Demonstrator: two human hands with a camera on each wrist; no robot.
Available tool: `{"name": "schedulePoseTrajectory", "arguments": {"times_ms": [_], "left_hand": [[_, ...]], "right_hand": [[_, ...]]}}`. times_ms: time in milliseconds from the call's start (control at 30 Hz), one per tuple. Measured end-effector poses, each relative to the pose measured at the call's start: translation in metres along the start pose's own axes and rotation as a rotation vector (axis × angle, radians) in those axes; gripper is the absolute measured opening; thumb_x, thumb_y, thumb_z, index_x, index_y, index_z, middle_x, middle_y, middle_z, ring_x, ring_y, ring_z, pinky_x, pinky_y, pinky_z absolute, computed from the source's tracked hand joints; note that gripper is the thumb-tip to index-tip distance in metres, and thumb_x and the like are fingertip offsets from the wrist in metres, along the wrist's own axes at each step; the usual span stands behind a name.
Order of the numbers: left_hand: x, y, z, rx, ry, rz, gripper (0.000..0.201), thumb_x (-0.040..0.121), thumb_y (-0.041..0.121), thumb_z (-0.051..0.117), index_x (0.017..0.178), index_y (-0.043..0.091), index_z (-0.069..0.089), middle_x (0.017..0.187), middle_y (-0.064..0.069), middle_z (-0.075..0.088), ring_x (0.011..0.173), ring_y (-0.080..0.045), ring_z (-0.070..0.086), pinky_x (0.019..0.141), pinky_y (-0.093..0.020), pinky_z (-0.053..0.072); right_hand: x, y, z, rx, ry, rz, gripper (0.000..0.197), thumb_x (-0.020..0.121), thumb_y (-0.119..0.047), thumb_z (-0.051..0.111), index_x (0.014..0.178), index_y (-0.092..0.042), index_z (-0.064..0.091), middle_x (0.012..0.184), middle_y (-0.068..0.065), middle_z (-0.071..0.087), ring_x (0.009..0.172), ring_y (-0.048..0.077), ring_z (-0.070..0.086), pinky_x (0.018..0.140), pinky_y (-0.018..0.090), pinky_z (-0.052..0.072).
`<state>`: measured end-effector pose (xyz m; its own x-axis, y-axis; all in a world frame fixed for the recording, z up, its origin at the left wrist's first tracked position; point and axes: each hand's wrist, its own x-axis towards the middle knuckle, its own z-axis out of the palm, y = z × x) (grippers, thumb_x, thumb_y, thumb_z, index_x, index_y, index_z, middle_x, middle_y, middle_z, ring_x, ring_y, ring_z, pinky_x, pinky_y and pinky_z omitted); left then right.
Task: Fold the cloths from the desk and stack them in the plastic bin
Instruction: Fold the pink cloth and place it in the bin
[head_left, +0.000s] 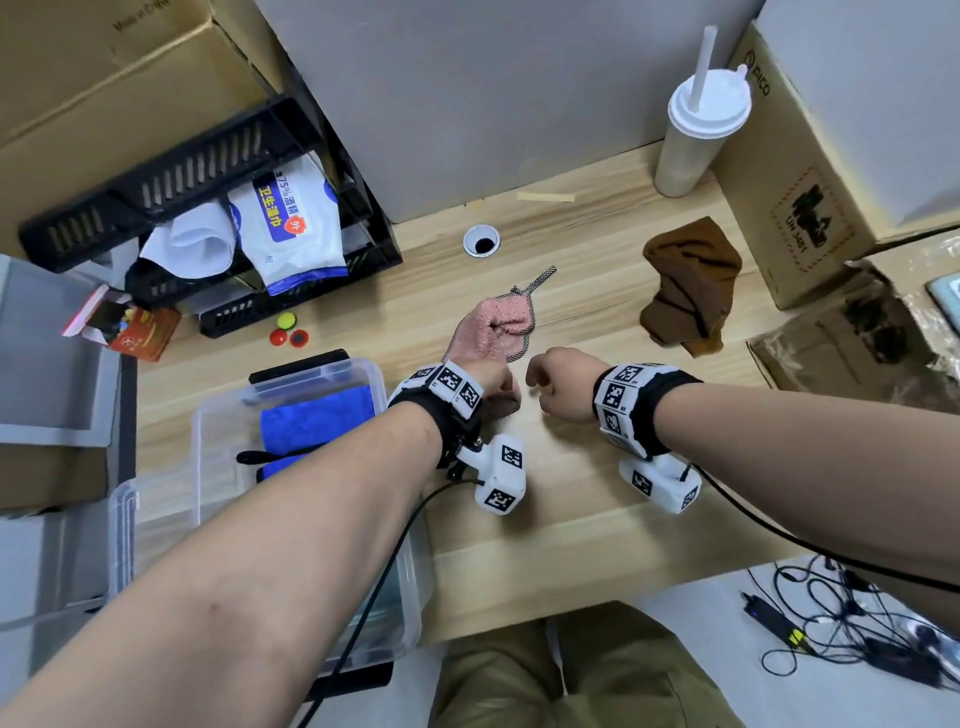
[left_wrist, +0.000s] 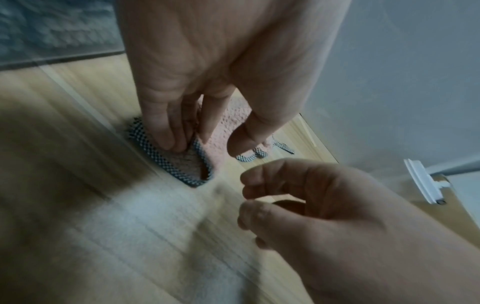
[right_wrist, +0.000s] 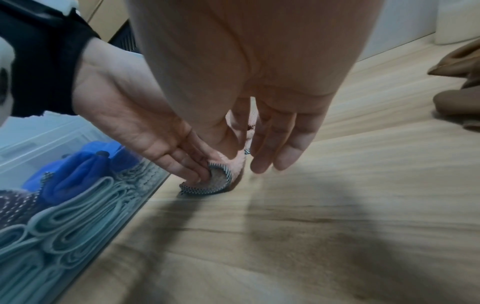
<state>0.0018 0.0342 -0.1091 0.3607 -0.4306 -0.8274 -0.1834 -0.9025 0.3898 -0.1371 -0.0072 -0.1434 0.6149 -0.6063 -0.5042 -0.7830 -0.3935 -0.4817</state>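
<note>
A pink cloth (head_left: 498, 325) with checkered trim lies crumpled in the middle of the wooden desk (head_left: 597, 493). My left hand (head_left: 501, 395) grips its near corner (left_wrist: 182, 162); the trim curls up round the fingertips (right_wrist: 202, 172). My right hand (head_left: 540, 387) hovers just to the right, loosely curled and holding nothing (left_wrist: 249, 197). A crumpled brown cloth (head_left: 691, 286) lies further right. The clear plastic bin (head_left: 208, 415) stands left of my left forearm. In it are a blue cloth (head_left: 317, 421) and folded grey-green cloths (right_wrist: 64, 226).
A black crate (head_left: 208, 171) with a wipes pack sits at the back left. A white cup with a straw (head_left: 696, 130) and cardboard boxes (head_left: 831, 182) stand at the back right. A cable hole (head_left: 481, 240) and small coloured discs (head_left: 288, 332) are on the desk.
</note>
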Motion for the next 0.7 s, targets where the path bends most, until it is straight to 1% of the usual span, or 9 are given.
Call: {"name": "schedulePoseTrajectory", "arguments": {"times_ms": [67, 133, 267, 367, 467, 533, 600, 633, 700], "left_hand": [[-0.005, 0.0, -0.004, 0.003, 0.121, 0.065, 0.013, 0.062, 0.017, 0.074, 0.07, 0.01, 0.066, 0.063, -0.005, 0.065, 0.053, -0.019, 0.061, 0.05, -0.023, 0.048], [-0.007, 0.003, -0.012, 0.019, 0.229, 0.141, 0.037, 0.046, 0.029, 0.079, 0.078, 0.01, 0.073, 0.069, -0.005, 0.073, 0.06, -0.019, 0.068, 0.06, -0.03, 0.059], [-0.025, 0.017, -0.038, 0.021, 0.362, 0.318, 0.006, 0.068, 0.008, 0.072, 0.068, 0.013, 0.07, 0.073, -0.004, 0.073, 0.059, -0.02, 0.065, 0.05, -0.023, 0.052], [-0.045, 0.029, -0.058, 0.019, 0.314, 0.567, 0.021, 0.072, -0.003, 0.062, 0.068, 0.017, 0.06, 0.069, -0.003, 0.067, 0.058, -0.018, 0.06, 0.057, -0.03, 0.056], [-0.071, 0.044, -0.08, 0.113, 0.196, 0.79, 0.025, 0.077, -0.005, 0.058, 0.086, 0.018, 0.057, 0.071, 0.0, 0.059, 0.057, -0.011, 0.048, 0.062, -0.023, 0.045], [-0.086, 0.052, -0.094, 0.124, 0.148, 0.842, 0.036, 0.076, -0.006, 0.059, 0.094, 0.025, 0.056, 0.073, 0.001, 0.064, 0.059, -0.009, 0.054, 0.064, -0.022, 0.048], [-0.091, 0.057, -0.105, 0.091, 0.125, 0.876, 0.047, 0.074, -0.01, 0.063, 0.1, 0.029, 0.056, 0.076, -0.001, 0.071, 0.069, -0.011, 0.064, 0.072, -0.027, 0.055], [-0.095, 0.059, -0.109, 0.068, 0.111, 0.875, 0.049, 0.075, -0.011, 0.065, 0.106, 0.025, 0.057, 0.08, -0.005, 0.073, 0.073, -0.014, 0.066, 0.074, -0.031, 0.057], [-0.102, 0.063, -0.116, 0.019, 0.094, 0.878, 0.048, 0.077, -0.011, 0.069, 0.119, 0.009, 0.057, 0.088, -0.017, 0.074, 0.074, -0.018, 0.067, 0.075, -0.035, 0.06]], "right_hand": [[-0.003, -0.004, -0.003, 0.013, 0.046, -0.02, 0.034, 0.081, -0.012, 0.06, 0.115, -0.013, 0.061, 0.116, 0.009, 0.06, 0.106, 0.028, 0.058, 0.084, 0.029, 0.044], [-0.005, -0.009, -0.01, 0.066, 0.114, -0.038, 0.039, 0.079, -0.008, 0.058, 0.117, -0.014, 0.055, 0.115, 0.008, 0.058, 0.105, 0.028, 0.057, 0.083, 0.028, 0.042], [-0.008, -0.031, -0.041, 0.175, 0.231, -0.048, 0.061, 0.076, -0.014, 0.054, 0.135, -0.021, 0.039, 0.13, 0.009, 0.048, 0.109, 0.03, 0.057, 0.093, 0.039, 0.047], [-0.009, -0.056, -0.07, 0.187, 0.257, -0.079, 0.068, 0.08, -0.02, 0.056, 0.143, -0.03, 0.033, 0.129, 0.009, 0.046, 0.111, 0.029, 0.057, 0.094, 0.041, 0.048], [-0.008, -0.081, -0.101, 0.318, 0.297, -0.136, 0.058, 0.087, -0.025, 0.048, 0.144, -0.026, 0.04, 0.131, 0.013, 0.052, 0.11, 0.027, 0.057, 0.092, 0.035, 0.047], [-0.01, -0.099, -0.117, 0.554, 0.253, -0.09, 0.037, 0.095, -0.025, 0.041, 0.128, -0.021, 0.058, 0.117, 0.016, 0.064, 0.087, 0.026, 0.062, 0.071, 0.03, 0.049], [-0.013, -0.114, -0.129, 0.776, 0.157, 0.025, 0.032, 0.097, -0.036, 0.038, 0.105, -0.02, 0.064, 0.09, 0.014, 0.068, 0.058, 0.025, 0.059, 0.056, 0.026, 0.046], [-0.015, -0.118, -0.134, 0.825, 0.118, 0.062, 0.034, 0.097, -0.04, 0.038, 0.099, -0.018, 0.063, 0.082, 0.013, 0.067, 0.054, 0.025, 0.057, 0.054, 0.026, 0.045], [-0.018, -0.124, -0.142, 0.826, 0.094, 0.054, 0.025, 0.094, -0.03, 0.044, 0.085, -0.016, 0.063, 0.073, 0.01, 0.064, 0.06, 0.028, 0.058, 0.056, 0.03, 0.046]]}}
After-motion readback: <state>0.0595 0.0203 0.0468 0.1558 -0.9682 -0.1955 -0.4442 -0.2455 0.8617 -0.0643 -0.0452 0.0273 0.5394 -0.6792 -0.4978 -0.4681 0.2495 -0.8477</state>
